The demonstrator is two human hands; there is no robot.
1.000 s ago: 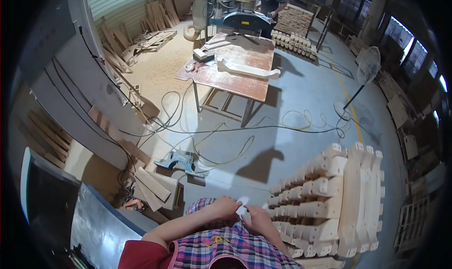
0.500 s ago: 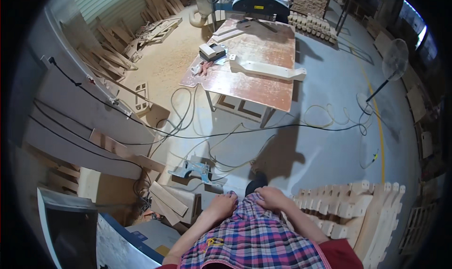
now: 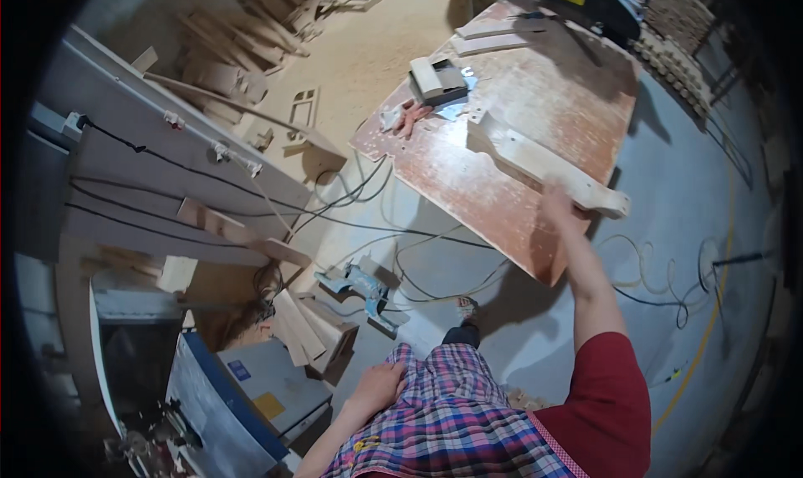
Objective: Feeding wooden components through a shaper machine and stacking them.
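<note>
Two hands in play: the right hand [image 3: 559, 204] is stretched out over the near edge of the reddish worktable [image 3: 468, 177], landing on the long pale shaped wooden piece [image 3: 544, 162] that lies diagonally across the tabletop, its notched end poking past the table's edge just beside the fingers. Those fingers rest on top of the wood, but blur hides whether they curl round it. Down low, the left hand [image 3: 376, 388] sits loosely curled against the plaid apron [image 3: 452, 428], holding nothing, well apart from the table.
</note>
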